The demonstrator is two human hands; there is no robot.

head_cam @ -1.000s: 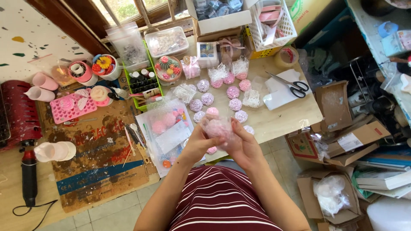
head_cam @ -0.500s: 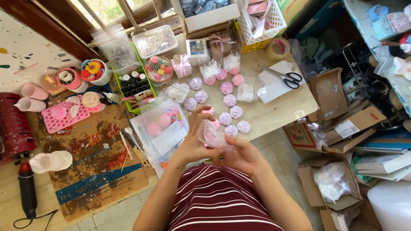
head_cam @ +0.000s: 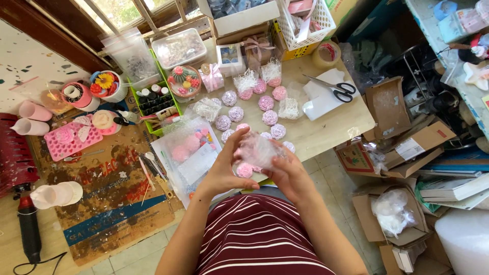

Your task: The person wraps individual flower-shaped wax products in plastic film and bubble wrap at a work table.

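Hands meet over the table edge. Left hand and right hand both grip a clear little bag with a pink flower piece inside. Wrapping looks underway; closing it needs careful fingers.

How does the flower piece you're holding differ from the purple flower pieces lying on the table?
The held flower piece is pink and sits inside a thin clear bag, pinched between the left hand and right hand. The purple flower pieces are lilac, bare of wrapping, and lie flat on the table, untouched. The held one is lifted near the table's front edge; the purple ones sit farther back. Both look like small round rosettes of similar size.
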